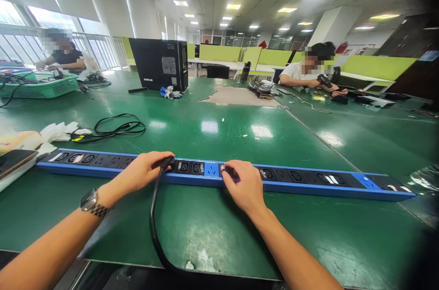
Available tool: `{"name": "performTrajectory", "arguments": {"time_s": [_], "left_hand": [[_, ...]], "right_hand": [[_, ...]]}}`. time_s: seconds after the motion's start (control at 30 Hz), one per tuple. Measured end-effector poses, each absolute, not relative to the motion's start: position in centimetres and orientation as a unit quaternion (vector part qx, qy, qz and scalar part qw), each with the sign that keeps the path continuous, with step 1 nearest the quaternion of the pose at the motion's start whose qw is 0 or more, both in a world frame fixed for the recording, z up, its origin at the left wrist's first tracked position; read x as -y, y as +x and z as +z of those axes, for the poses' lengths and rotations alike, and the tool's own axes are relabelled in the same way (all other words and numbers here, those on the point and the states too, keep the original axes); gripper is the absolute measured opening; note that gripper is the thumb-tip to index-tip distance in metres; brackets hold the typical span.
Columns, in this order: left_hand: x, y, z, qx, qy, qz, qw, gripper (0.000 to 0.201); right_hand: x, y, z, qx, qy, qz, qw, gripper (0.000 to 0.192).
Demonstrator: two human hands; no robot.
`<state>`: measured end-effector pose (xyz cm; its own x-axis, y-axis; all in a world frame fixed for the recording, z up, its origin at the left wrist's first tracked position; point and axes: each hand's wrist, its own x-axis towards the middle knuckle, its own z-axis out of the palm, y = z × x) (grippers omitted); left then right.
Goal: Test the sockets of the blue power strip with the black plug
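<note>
A long blue-edged power strip (302,187) with black and blue sockets lies across the green table in front of me. My left hand (140,172), wearing a metal watch at the wrist, is closed on a black plug (168,162) at the strip's face, left of centre. From that plug a thick black cable (153,217) curves down over the table's near edge. Right of the middle blue socket (211,169), my right hand (246,185) has its thumb and fingers curled together against the strip. A small pale patch shows by its fingertips; whatever they pinch is hidden.
Coiled black cable (118,127) and crumpled white wrapping (60,132) lie beyond the strip's left end. Farther back stand a green basket (51,88), a black computer case (156,63) and blue-white gloves (170,93). Two people sit across the table; one (302,72) handles a dark power tool.
</note>
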<state>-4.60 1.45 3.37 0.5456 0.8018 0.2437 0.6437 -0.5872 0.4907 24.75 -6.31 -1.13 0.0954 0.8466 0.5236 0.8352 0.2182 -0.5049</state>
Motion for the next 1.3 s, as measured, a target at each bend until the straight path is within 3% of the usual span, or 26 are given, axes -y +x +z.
{"name": "performTrajectory", "arguments": {"time_s": [0.37, 0.57, 0.77, 0.97, 1.17, 1.3], "left_hand": [[-0.2, -5.2, 0.0, -0.414, 0.864, 0.280, 0.051, 0.038], [-0.5, -4.9, 0.2, -0.413, 0.863, 0.286, 0.054, 0.047], [-0.7, -4.8, 1.1, -0.390, 0.870, 0.293, 0.072, 0.039], [0.1, -2.3, 3.0, -0.413, 0.824, 0.378, 0.092, 0.038], [0.6, 4.6, 3.0, -0.368, 0.857, 0.304, 0.193, 0.028], [-0.1, 6.9, 2.9, -0.385, 0.870, 0.242, 0.191, 0.024]], "right_hand": [[6.5, 24.6, -1.1, 0.673, -0.622, 0.010, 0.400, 0.015], [6.5, 24.7, -1.1, 0.671, -0.624, 0.009, 0.401, 0.014], [6.6, 24.7, -1.0, 0.672, -0.623, 0.008, 0.400, 0.014], [6.5, 24.7, -0.9, 0.674, -0.625, 0.015, 0.394, 0.014], [6.4, 24.8, -1.0, 0.676, -0.617, 0.010, 0.403, 0.014], [6.4, 25.0, -1.1, 0.678, -0.609, 0.009, 0.412, 0.012]]}}
